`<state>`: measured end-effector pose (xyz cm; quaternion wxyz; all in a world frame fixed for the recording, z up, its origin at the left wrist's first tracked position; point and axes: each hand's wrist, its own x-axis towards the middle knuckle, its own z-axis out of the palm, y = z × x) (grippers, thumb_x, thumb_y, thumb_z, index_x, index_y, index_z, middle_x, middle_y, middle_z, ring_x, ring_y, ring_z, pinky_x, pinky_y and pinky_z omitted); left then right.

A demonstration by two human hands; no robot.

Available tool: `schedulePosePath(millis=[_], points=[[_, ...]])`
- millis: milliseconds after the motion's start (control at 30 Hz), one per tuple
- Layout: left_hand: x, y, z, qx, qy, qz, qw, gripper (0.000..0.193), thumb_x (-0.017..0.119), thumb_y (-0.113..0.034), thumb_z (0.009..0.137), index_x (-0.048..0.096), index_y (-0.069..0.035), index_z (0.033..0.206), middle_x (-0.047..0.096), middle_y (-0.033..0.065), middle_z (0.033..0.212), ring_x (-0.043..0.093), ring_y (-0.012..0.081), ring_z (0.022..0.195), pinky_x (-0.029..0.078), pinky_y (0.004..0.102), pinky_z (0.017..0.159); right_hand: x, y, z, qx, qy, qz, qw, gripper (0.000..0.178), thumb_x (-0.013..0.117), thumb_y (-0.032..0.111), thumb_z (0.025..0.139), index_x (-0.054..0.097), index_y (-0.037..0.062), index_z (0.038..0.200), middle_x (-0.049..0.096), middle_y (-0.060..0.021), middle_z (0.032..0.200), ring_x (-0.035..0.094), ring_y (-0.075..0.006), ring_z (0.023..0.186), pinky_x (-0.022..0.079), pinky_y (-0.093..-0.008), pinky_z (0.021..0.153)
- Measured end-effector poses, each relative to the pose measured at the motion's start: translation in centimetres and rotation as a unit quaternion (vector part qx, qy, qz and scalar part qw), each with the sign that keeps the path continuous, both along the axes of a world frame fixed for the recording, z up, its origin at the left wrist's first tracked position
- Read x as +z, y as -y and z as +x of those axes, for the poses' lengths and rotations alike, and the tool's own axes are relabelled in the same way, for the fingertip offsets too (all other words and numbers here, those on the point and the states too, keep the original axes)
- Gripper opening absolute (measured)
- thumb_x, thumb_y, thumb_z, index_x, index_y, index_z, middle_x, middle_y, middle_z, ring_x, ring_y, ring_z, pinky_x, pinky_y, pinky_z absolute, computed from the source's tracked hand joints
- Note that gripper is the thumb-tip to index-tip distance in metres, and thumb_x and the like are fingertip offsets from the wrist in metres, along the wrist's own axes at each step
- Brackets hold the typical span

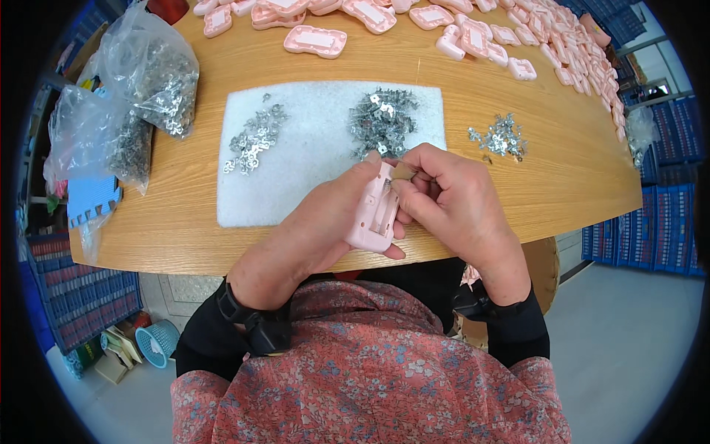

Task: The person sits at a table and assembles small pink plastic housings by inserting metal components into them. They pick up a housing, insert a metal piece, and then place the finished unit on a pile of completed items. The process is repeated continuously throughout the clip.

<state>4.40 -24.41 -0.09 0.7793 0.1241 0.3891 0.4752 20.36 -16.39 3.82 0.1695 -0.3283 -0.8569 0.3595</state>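
In my left hand (322, 214) lies a pink plastic casing (376, 214), tilted, with its long recessed compartment facing up. My left thumb presses along the casing's upper left edge. The fingers of my right hand (462, 203) are closed in a pinch at the casing's upper right part. A small flat tan piece (403, 171) sticks out by the right fingertips, and a bit of metal shows in the compartment beside them. Just beyond the hands, a pile of silvery metal contact pieces (382, 122) rests on a white foam mat (314, 163).
A looser group of metal pieces (257, 137) is on the mat's left, another (503, 138) on the wooden table (562, 177) to the right. Clear bags of metal parts (166, 81) stand at left, by a blue foam tile (92, 201). Many pink casings (316, 41) cover the far side.
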Motion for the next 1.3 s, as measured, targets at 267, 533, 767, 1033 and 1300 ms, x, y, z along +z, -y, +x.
schedulePosePath(millis=[267, 533, 767, 1033, 1300], points=[[0.5, -0.1, 0.0, -0.002, -0.01, 0.009, 1.0, 0.049, 0.025, -0.043, 0.107, 0.049, -0.006, 0.128, 0.067, 0.0147, 0.088, 0.069, 0.026, 0.072, 0.06, 0.0419, 0.061, 0.2, -0.1, 0.4, -0.031, -0.048, -0.087, 0.995, 0.014, 0.068, 0.01, 0.09, 0.063, 0.0012, 0.1, 0.059, 0.0008, 0.076, 0.051, -0.0052, 0.066, 0.042, -0.0221, 0.059], [0.9, 0.2, -0.1, -0.008, 0.002, 0.057, 0.998, 0.052, 0.025, -0.043, 0.108, 0.039, -0.005, 0.141, 0.067, 0.0177, 0.091, 0.069, 0.0273, 0.072, 0.06, 0.0387, 0.064, -1.1, -0.6, 1.2, 0.005, -0.149, -0.324, 0.934, 0.019, 0.062, 0.01, 0.096, 0.061, -0.0006, 0.111, 0.064, 0.0001, 0.089, 0.056, -0.0015, 0.074, 0.046, -0.0196, 0.066], [0.4, 1.2, -1.0, -0.034, -0.383, 0.223, 0.896, 0.038, 0.046, -0.018, 0.103, 0.048, -0.003, 0.138, 0.067, 0.0096, 0.1, 0.065, 0.0157, 0.081, 0.053, 0.027, 0.074, -1.0, -1.0, 1.9, -0.015, -0.12, -0.367, 0.922, 0.02, 0.066, 0.011, 0.094, 0.059, -0.0008, 0.109, 0.063, 0.001, 0.087, 0.057, -0.0027, 0.078, 0.047, -0.0193, 0.069], [0.7, 1.2, -1.0, -0.077, -0.51, 0.307, 0.8, 0.037, 0.048, -0.012, 0.099, 0.052, -0.002, 0.135, 0.064, 0.0031, 0.105, 0.061, 0.0137, 0.084, 0.049, 0.0275, 0.076, -0.3, 0.0, 1.8, -0.05, -0.192, -0.399, 0.895, 0.022, 0.067, 0.011, 0.094, 0.056, 0.0002, 0.111, 0.059, 0.0022, 0.084, 0.054, -0.0012, 0.075, 0.045, -0.0185, 0.066], [-0.2, 1.5, -2.3, 0.013, 0.137, 0.085, 0.987, 0.042, 0.041, -0.031, 0.104, 0.049, -0.003, 0.135, 0.057, 0.0053, 0.094, 0.054, 0.0136, 0.077, 0.046, 0.0287, 0.07, -2.0, 0.5, 1.3, -0.038, -0.255, -0.328, 0.909, 0.027, 0.069, 0.007, 0.092, 0.058, 0.0003, 0.116, 0.055, 0.0067, 0.083, 0.048, 0.0, 0.073, 0.04, -0.0169, 0.065]])
